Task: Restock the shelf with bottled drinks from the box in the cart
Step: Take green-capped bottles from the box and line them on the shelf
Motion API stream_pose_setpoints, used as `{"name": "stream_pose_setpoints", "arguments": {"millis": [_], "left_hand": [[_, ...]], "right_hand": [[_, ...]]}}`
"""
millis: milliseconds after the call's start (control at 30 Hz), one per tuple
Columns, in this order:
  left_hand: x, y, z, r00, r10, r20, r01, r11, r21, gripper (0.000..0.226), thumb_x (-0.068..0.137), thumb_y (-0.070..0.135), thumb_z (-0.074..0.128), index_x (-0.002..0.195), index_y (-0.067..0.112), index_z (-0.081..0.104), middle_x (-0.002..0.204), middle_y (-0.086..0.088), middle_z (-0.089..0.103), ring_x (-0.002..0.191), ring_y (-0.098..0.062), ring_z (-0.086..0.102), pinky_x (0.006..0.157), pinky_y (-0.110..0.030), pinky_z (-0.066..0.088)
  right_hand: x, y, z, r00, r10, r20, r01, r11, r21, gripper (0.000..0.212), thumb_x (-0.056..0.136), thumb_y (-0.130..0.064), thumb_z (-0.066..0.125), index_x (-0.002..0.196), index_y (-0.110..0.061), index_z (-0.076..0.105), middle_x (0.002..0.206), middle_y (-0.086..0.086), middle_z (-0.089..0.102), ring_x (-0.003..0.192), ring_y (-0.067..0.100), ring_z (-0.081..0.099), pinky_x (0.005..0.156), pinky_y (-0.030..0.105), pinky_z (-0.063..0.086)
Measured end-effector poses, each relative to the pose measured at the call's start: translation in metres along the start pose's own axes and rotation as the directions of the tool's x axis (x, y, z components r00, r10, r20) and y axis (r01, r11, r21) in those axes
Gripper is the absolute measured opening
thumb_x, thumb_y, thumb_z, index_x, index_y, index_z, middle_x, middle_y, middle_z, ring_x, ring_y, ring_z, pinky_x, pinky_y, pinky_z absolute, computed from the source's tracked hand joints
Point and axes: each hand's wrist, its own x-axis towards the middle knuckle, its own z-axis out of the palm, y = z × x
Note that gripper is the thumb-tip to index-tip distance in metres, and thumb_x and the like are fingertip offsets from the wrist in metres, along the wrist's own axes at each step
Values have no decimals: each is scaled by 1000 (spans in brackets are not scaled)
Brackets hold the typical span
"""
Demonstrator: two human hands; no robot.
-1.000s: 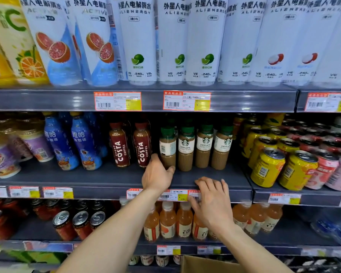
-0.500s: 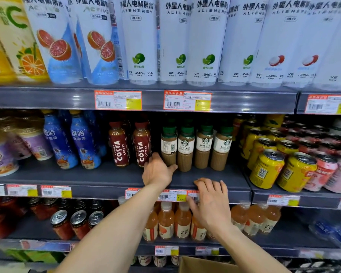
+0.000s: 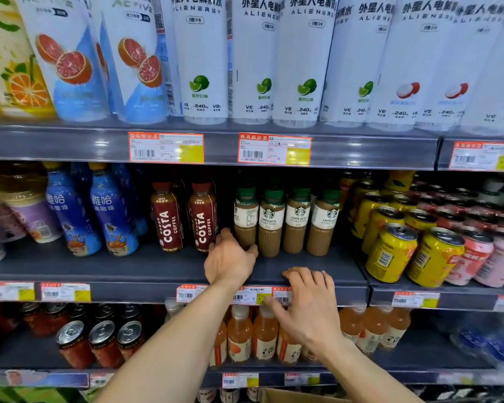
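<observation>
Hands hardly moved | left hand [image 3: 230,261], centre: thumb at latte bottle [image 3: 245,218], fingers [image 3: 225,233] unclear | right hand [image 3: 310,311], lower centre: fingers [image 3: 304,277] apart on shelf edge [image 3: 352,295]

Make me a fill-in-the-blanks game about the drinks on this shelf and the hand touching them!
1. The Starbucks bottles in the front row have ___ caps.
2. The left hand is at the foot of the ___ one of those four.
3. The two dark red bottles beside them say ___ Coffee.
4. The cans nearest the Starbucks bottles are ___.

Missing words: green, leftmost, Costa, yellow.
</observation>
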Motion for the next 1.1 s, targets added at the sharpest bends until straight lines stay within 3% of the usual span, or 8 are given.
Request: {"name": "stream_pose_setpoints", "arguments": {"millis": [100,200,367,500,633,833,967,1100], "left_hand": [[-1,-2,1,1000,22,-13,-21,1000,22,65,81,54,61,133,18,43,120,-5,61,115,-31,53,79,-39,47],[-1,-4,2,999,27,-29,-26,999,27,63,86,55,60,133,19,41,117,-7,62,114,-31,53,77,-38,46],[-3,-3,4,997,45,-61,-45,999,6,66,81,58,67,127,17,46,122,-5,63,117,-30,53,78,-38,44],[-2,-5,4,996,77,-47,-76,997,28,67,81,50,63,136,19,40,122,-6,62,115,-30,53,76,-38,43],[0,-9,6,994,96,-53,-96,995,13,53,86,48,63,128,23,43,119,-4,63,114,-29,53,73,-36,40],[0,-8,6,994,97,-57,-95,995,27,61,85,51,66,133,20,45,130,-2,56,121,-28,50,85,-39,45],[-2,-7,5,992,112,-50,-111,993,36,47,87,52,60,121,21,48,117,-4,64,114,-29,52,74,-36,39],[-2,-5,4,995,74,-61,-73,997,13,48,87,53,63,117,21,45,107,-6,65,110,-29,53,70,-34,37]], "right_hand": [[4,-3,-4,998,42,-41,-39,998,52,60,87,-79,40,108,-30,68,105,-12,62,100,17,56,101,43,40],[15,-14,-10,985,172,-23,-170,983,71,57,89,-77,38,103,-32,70,99,-12,64,98,18,57,93,39,41],[47,-25,-15,941,330,74,-336,936,99,45,86,-65,54,105,-25,67,105,-3,70,104,25,59,81,38,46],[71,-36,-9,912,380,154,-403,902,157,49,81,-67,64,91,-19,60,99,5,71,100,31,65,74,37,49],[85,-40,-2,894,416,164,-441,881,172,51,78,-65,67,93,-16,62,102,9,72,98,35,68,73,37,48],[92,-36,4,900,417,129,-434,887,157,52,79,-64,66,94,-14,62,100,11,72,95,36,69,69,36,46],[92,-35,6,900,417,125,-432,890,144,49,80,-60,66,93,-13,62,100,12,72,95,37,69,71,37,49],[92,-35,5,898,417,138,-434,891,132,46,82,-56,66,96,-12,64,102,13,71,96,37,68,72,36,49]]}}
